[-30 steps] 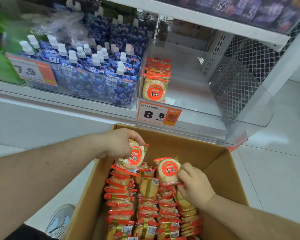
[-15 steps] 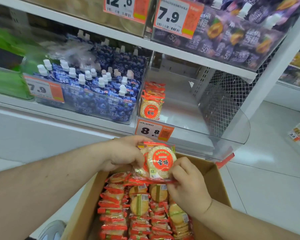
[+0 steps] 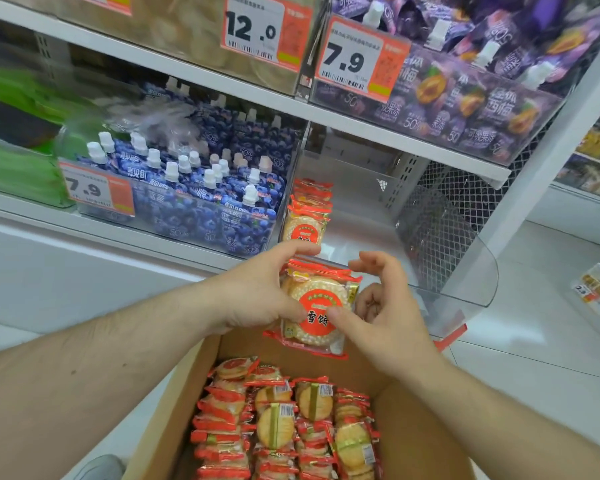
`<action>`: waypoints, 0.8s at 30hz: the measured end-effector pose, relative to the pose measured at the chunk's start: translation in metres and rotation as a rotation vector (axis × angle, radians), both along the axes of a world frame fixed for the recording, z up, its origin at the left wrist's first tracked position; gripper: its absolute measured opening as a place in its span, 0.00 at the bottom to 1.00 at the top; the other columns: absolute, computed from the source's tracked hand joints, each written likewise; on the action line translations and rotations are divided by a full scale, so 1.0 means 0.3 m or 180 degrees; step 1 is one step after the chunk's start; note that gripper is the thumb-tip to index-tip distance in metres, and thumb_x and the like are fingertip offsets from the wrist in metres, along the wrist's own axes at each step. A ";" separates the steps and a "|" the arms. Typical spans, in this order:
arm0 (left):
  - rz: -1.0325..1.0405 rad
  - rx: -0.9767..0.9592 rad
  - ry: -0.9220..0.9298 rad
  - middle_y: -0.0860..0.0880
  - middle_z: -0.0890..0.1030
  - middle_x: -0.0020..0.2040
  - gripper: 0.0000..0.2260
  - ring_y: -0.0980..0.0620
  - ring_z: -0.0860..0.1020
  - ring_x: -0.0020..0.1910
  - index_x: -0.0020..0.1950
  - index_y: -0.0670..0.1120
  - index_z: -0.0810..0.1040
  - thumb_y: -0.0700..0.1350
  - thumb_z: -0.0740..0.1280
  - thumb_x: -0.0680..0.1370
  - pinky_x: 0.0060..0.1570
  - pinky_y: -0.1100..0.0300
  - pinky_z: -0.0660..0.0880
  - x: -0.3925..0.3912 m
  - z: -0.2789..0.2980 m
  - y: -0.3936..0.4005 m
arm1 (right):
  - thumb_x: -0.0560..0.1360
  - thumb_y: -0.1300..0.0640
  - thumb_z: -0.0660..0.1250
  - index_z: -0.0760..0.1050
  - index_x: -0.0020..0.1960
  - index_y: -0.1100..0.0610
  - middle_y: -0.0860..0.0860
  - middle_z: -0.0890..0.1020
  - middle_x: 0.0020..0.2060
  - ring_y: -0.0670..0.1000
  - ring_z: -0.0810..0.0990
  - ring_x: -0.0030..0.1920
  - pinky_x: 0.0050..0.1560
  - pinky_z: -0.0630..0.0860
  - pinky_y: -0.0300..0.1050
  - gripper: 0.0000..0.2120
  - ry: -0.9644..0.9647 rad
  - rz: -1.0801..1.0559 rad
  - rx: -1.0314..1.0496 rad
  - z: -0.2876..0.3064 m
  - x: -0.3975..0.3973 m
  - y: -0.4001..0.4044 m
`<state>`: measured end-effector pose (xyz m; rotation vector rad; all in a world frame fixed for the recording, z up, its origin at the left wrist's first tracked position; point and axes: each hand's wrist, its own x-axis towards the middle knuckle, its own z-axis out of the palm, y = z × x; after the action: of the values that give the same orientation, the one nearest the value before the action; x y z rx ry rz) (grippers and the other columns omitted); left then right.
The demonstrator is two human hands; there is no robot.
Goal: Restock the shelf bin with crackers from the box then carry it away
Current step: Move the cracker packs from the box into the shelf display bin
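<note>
Since a half-second ago, we have lifted our cracker packs (image 3: 317, 306) higher, clear of the cardboard box (image 3: 426, 441) and level with the clear shelf bin (image 3: 447, 258). Our left hand (image 3: 257, 296) clamps the packs between thumb and fingers; our right hand (image 3: 381, 313) pinches them with its thumb, its other fingers loose. More crackers (image 3: 307, 211) stand in the bin's left corner.

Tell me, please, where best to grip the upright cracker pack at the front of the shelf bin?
Probably pinch the round orange-labelled cracker pack by its crimped red top edge, reaching from above over the clear plastic shelf bin front; it stands upright against the bin's left wall, its lower part hidden behind the hands.
</note>
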<state>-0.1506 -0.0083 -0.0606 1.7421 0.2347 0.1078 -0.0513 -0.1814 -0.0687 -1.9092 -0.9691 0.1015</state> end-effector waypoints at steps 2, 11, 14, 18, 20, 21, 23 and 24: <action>-0.0020 0.0073 0.0013 0.42 0.80 0.55 0.39 0.38 0.82 0.49 0.70 0.61 0.66 0.32 0.73 0.67 0.49 0.37 0.79 -0.004 0.011 0.000 | 0.65 0.56 0.79 0.63 0.62 0.42 0.43 0.77 0.54 0.43 0.80 0.39 0.41 0.77 0.39 0.34 0.0366 0.0370 -0.0151 0.030 0.004 0.022; 0.1756 0.0052 -0.0427 0.53 0.75 0.56 0.22 0.56 0.75 0.48 0.64 0.51 0.70 0.41 0.72 0.73 0.43 0.62 0.70 0.044 0.024 0.077 | 0.66 0.69 0.76 0.73 0.52 0.52 0.55 0.82 0.47 0.52 0.83 0.46 0.42 0.79 0.43 0.21 0.0932 -0.0152 0.0356 0.244 0.251 0.141; 0.1645 0.0117 -0.0230 0.52 0.73 0.64 0.23 0.55 0.72 0.57 0.70 0.50 0.68 0.44 0.69 0.77 0.53 0.60 0.66 0.063 -0.010 0.073 | 0.66 0.68 0.77 0.74 0.52 0.55 0.55 0.82 0.45 0.53 0.82 0.45 0.36 0.76 0.38 0.20 0.1031 -0.0206 -0.0386 0.189 0.352 0.229; 0.1468 -0.0060 -0.0239 0.52 0.71 0.69 0.22 0.57 0.69 0.59 0.74 0.50 0.64 0.47 0.64 0.80 0.55 0.61 0.63 0.085 -0.028 0.062 | 0.65 0.65 0.79 0.73 0.58 0.59 0.54 0.81 0.51 0.54 0.81 0.51 0.39 0.75 0.40 0.25 0.0938 -0.0262 -0.1172 0.097 0.393 0.322; 0.1423 -0.0072 -0.0216 0.53 0.73 0.69 0.21 0.57 0.71 0.60 0.74 0.51 0.65 0.48 0.63 0.81 0.55 0.62 0.64 0.095 -0.042 0.064 | 0.66 0.62 0.79 0.71 0.59 0.57 0.50 0.78 0.53 0.51 0.77 0.51 0.40 0.72 0.39 0.26 0.0628 -0.0244 -0.1443 0.066 0.386 0.352; 0.1408 -0.0014 -0.0192 0.54 0.73 0.68 0.21 0.57 0.72 0.62 0.74 0.51 0.67 0.48 0.63 0.81 0.56 0.62 0.65 0.099 -0.052 0.066 | 0.66 0.61 0.80 0.71 0.61 0.56 0.49 0.77 0.54 0.50 0.76 0.51 0.44 0.71 0.40 0.28 0.0441 -0.0257 -0.1525 0.054 0.386 0.364; 0.1388 0.0138 -0.0145 0.55 0.74 0.67 0.20 0.56 0.73 0.64 0.72 0.52 0.69 0.49 0.63 0.80 0.60 0.60 0.68 0.106 -0.071 0.071 | 0.64 0.56 0.81 0.70 0.63 0.54 0.49 0.78 0.56 0.51 0.78 0.51 0.49 0.75 0.46 0.32 0.0029 -0.0348 -0.1654 0.038 0.393 0.384; 0.1391 0.0178 -0.0136 0.56 0.75 0.66 0.19 0.56 0.73 0.64 0.71 0.53 0.70 0.49 0.63 0.80 0.63 0.58 0.69 0.110 -0.079 0.073 | 0.63 0.54 0.81 0.69 0.64 0.53 0.49 0.78 0.58 0.51 0.79 0.52 0.52 0.78 0.49 0.34 -0.0148 -0.0399 -0.1709 0.036 0.394 0.391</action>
<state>-0.1176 0.0136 -0.0844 1.7179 0.5832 0.4721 0.0669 -0.0641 -0.0578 -2.4675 -0.9097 0.2663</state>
